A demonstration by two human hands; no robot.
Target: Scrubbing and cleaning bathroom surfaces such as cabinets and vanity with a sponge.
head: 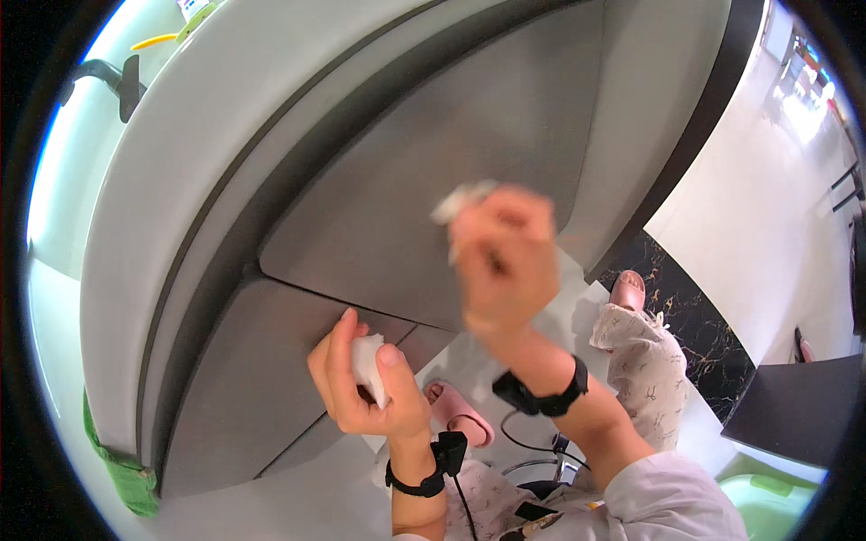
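Note:
My left hand (372, 392) is curled around a piece of white material (367, 362), perhaps tissue or sponge, in front of the grey cabinet door (257, 365). My right hand (507, 260), blurred, grips another whitish piece (463, 201) between thumb and fingers, over the larger grey cabinet panel (419, 149). Whether that piece touches the panel I cannot tell. Each wrist wears a black strap with a small box and a cable.
A washbasin with a white rim (128, 223) and a dark faucet (101, 71) lies left. A green cloth (128, 480) hangs at the cabinet's lower left corner. Below are pink slippers (460, 414) and a black marbled floor strip (697, 318); a pale green basin (771, 504) stands lower right.

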